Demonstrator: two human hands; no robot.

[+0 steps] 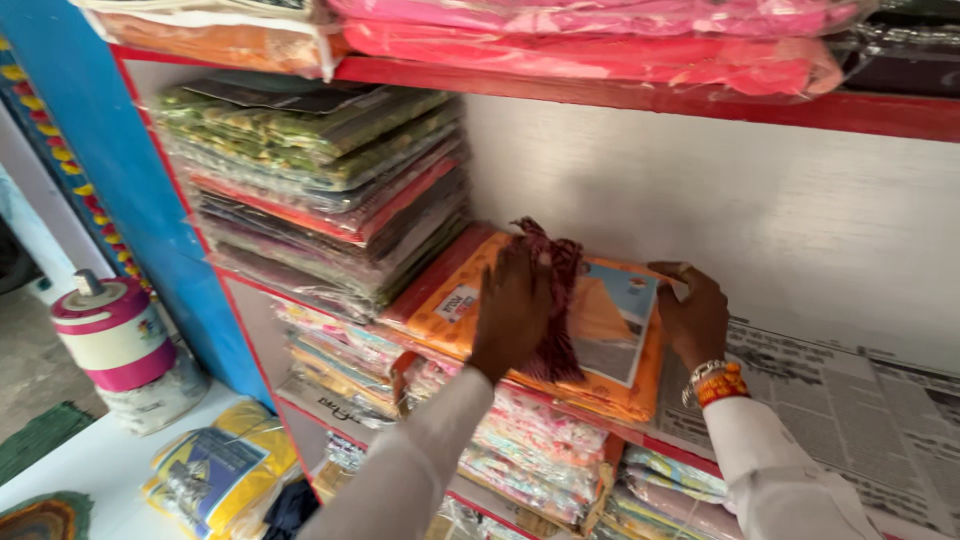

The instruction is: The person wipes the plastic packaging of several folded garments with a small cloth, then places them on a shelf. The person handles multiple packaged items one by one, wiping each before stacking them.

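Observation:
An orange packaged fabric bundle [445, 295], wrapped in clear plastic with a picture card on top, lies flat on the red shelf [640, 435]. A dark red tasselled cord [560, 300] runs across its middle. My left hand [512, 305] lies palm down on the bundle's top, against the cord. My right hand [693, 315] grips the bundle's right edge, with bracelets on that wrist. Both sleeves are white.
A tall stack of packed fabrics [320, 190] stands left of the bundle. Newspaper [850, 400] lines the shelf to the right. Pink packs [600, 40] fill the shelf above, more packs [530, 450] the one below. A pink-and-white jug [115, 340] and a yellow pack [215, 470] sit lower left.

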